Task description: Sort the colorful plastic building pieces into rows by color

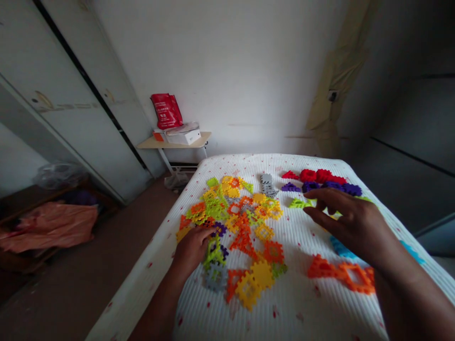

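Note:
A mixed heap of flat plastic interlocking building tiles [245, 232] lies on a white ribbed bedspread. At the heap's left edge my left hand [194, 248] is closed, its fingertips on a purple tile [219, 229]. Light green tiles [213, 251] and a grey tile [215, 277] lie just below that hand. My right hand [350, 218] hovers over the right side, thumb and forefinger apart with nothing visible between them. Closest to its fingertips is a green triangular tile [299, 203]. It partly covers the blue tiles [341, 247] and some green and yellow ones.
Beyond my right hand are rows of red tiles [322, 176] and purple tiles [290, 187]. Orange tiles [325, 268] lie nearer me, grey tiles [266, 182] at the back. A small table [149, 143] with a red bag [166, 111] and white box [188, 137] stands by the wall.

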Demonstrator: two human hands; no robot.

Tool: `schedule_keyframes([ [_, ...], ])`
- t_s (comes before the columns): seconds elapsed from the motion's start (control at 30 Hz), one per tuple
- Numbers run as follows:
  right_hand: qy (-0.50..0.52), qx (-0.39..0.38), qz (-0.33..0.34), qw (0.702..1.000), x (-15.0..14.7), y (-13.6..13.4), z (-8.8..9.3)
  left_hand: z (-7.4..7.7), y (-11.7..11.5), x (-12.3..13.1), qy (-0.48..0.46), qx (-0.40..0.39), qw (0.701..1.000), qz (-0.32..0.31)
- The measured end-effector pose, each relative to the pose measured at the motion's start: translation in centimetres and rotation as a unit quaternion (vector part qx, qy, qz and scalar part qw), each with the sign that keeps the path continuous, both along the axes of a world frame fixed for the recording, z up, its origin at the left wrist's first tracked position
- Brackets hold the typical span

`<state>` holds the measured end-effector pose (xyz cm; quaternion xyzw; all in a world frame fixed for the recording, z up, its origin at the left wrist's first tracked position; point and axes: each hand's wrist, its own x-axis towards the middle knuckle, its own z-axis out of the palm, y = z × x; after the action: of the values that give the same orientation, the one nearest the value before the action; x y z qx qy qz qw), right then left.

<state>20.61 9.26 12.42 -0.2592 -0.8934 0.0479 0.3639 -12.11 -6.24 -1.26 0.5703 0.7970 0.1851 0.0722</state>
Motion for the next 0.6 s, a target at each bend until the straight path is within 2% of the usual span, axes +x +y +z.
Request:
schedule_keyframes([
  [0.13, -0.017, -0.032, 0.017, 0.999, -0.5, -0.6, -0.3, -0.2, 0.3, 0.8, 0.035, 0.0, 0.999, -0.007],
  [0.3, -0.104, -0.072, 0.067, 0.99, -1.9, -1.1, -1.9, -1.0, 0.6, 0.7, 0.018, 0.008, 1.0, -0.003],
  [0.47, -0.182, -0.07, 0.125, 0.973, -3.4, -2.2, -2.8, -2.4, 1.0, 0.0, 0.032, 0.006, 0.999, 0.005],
  [0.6, -0.229, -0.053, 0.163, 0.958, -4.2, -2.6, -3.1, -2.3, 1.3, -0.1, 0.023, -0.003, 1.0, 0.007],
])
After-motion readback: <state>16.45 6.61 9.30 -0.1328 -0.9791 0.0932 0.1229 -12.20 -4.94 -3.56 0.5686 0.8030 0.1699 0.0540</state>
